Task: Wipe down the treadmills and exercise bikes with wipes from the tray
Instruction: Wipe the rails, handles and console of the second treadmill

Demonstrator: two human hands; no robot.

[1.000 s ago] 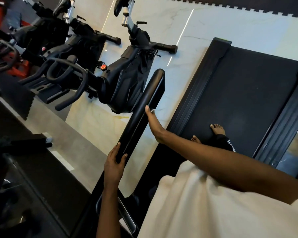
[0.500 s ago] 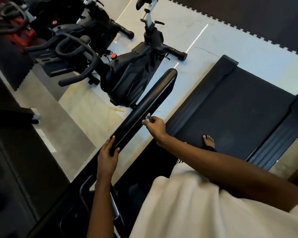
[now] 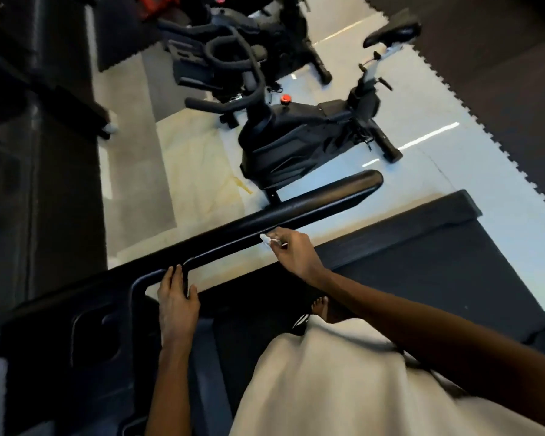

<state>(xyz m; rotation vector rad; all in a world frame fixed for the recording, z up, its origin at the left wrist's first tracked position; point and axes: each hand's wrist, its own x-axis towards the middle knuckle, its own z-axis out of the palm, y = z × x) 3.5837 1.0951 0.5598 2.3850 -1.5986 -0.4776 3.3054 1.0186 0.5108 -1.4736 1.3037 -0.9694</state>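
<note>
Black and glossy, the treadmill (image 3: 453,234) handrail (image 3: 312,201) slants across the view, and both hands are on it. The right hand (image 3: 291,253) has its fingers curled, pinching a small white wipe (image 3: 266,239), and it holds that wipe against the near, lower edge of the rail about midway along its length. The left hand (image 3: 177,297) sits further down the rail, toward the person, where the bar bends. Its fingers (image 3: 173,273) lie over the top of the bar and its thumb hooks round the other side, so it grips the rail.

Beyond the right hand, past the rail, a black exercise bike (image 3: 296,143) stands on the pale marble floor (image 3: 195,158), with a red knob (image 3: 285,98) on its frame. A second bike (image 3: 274,36) stands further off, beyond the first. Below the right forearm lies the dark belt (image 3: 438,272), with a bare foot (image 3: 320,306) on it between the two arms. A dark foam mat (image 3: 501,73) with a toothed edge lies far beyond the right hand.
</note>
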